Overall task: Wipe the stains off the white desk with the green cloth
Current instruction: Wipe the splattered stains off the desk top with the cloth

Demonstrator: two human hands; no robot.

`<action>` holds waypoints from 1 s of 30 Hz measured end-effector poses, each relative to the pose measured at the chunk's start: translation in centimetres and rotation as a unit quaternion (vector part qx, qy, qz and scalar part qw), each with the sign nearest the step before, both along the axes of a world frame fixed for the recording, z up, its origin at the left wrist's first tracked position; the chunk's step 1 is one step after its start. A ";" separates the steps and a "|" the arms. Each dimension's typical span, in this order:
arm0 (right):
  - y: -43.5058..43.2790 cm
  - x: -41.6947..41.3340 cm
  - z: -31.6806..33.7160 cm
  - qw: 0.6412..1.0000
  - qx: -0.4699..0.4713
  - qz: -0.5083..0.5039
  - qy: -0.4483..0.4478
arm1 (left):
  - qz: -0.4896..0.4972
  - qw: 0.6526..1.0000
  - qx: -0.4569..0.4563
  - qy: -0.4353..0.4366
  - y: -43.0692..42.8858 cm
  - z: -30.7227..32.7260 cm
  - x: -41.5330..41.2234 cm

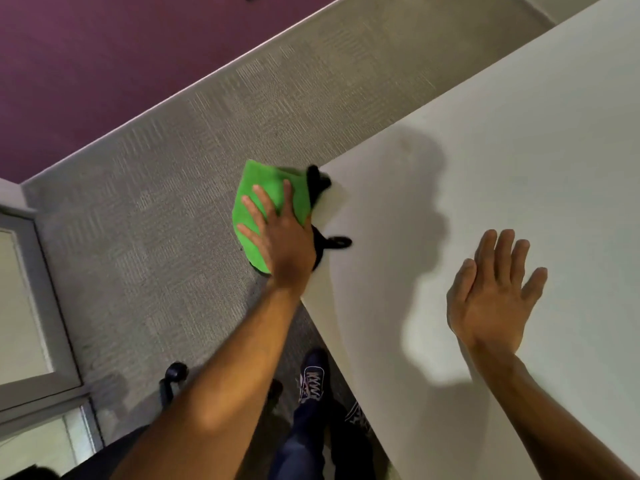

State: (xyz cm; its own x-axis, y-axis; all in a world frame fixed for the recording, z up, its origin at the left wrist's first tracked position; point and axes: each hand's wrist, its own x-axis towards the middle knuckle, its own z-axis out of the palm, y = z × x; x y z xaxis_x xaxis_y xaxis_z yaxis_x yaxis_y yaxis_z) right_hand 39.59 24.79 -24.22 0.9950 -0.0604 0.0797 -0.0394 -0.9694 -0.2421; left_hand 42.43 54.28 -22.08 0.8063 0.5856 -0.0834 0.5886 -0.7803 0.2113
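The white desk (502, 161) fills the right side of the view, its near-left corner pointing to the middle. My left hand (280, 237) holds the green cloth (266, 192) at that corner, with most of the cloth hanging past the desk edge over the carpet. My right hand (495, 292) lies flat on the desk top, fingers spread and holding nothing. A faint brownish stain (405, 142) shows on the desk just beyond the corner, inside a shadow.
Black chair-base legs with castors (332, 242) stick out from under the desk corner. Grey carpet (166, 202) covers the floor, and a purple wall (104, 64) stands behind. My feet in dark sneakers (311, 379) stand beside the desk edge. Another black chair castor (175, 374) sits lower left.
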 end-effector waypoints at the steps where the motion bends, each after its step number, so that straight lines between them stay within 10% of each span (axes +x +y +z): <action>1: 0.1 0.0 0.0 1.000 -0.001 0.000 0.002 | 0.016 1.000 -0.006 0.005 0.9 0.2 1.4; 18: 0.3 0.2 0.3 1.000 -0.016 -0.022 0.014 | -0.476 0.876 0.044 -0.064 -9.3 -0.2 -2.5; 30: 0.6 0.2 0.3 1.000 -0.002 -0.014 0.027 | -0.372 0.924 0.077 0.036 -6.0 1.1 10.3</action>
State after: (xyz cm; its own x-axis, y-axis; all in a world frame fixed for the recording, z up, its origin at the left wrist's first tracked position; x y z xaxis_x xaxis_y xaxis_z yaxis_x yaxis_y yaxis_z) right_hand 39.77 25.35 -23.96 0.9958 -0.0870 0.0266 -0.0784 -0.9689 -0.2347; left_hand 52.73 48.32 -21.02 0.9862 -0.1191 -0.1153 -0.1145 -0.9924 0.0453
